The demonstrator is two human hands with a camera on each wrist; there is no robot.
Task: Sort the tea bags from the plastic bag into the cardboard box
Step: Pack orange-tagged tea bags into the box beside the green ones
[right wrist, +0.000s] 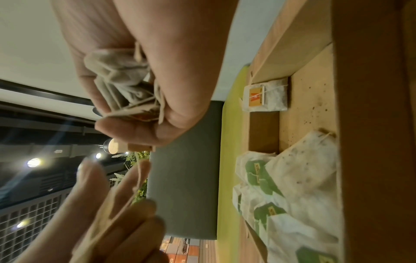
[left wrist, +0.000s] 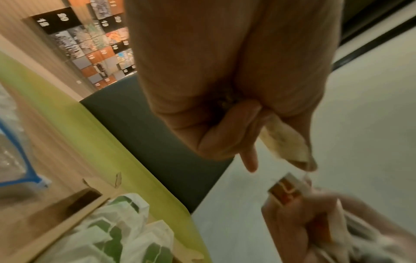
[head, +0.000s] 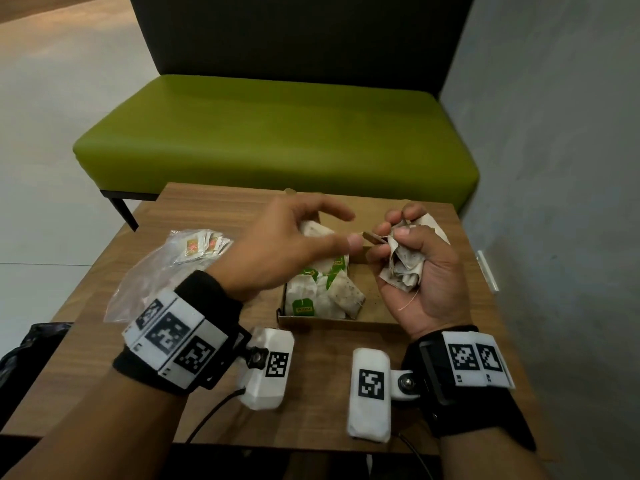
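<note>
An open cardboard box (head: 332, 322) stands mid-table. Its left compartment holds several green-tagged tea bags (head: 322, 292), also seen in the right wrist view (right wrist: 281, 186). One orange-tagged tea bag (right wrist: 265, 96) lies in the other compartment. My right hand (head: 398, 226) hovers over the box's right side and grips a crumpled bunch of tea bags (head: 405, 268), with a tag (head: 372, 238) sticking out to the left. My left hand (head: 348, 228), above the box, pinches one tea bag (left wrist: 286, 142) whose string runs toward that tag. The clear plastic bag (head: 166, 271) lies to the left with tea bags inside.
The small wooden table (head: 207, 209) ends close behind the box. A green bench (head: 277, 133) stands beyond it, and a grey wall (head: 554, 168) runs along the right. A black bag (head: 27, 351) sits off the table's left front corner.
</note>
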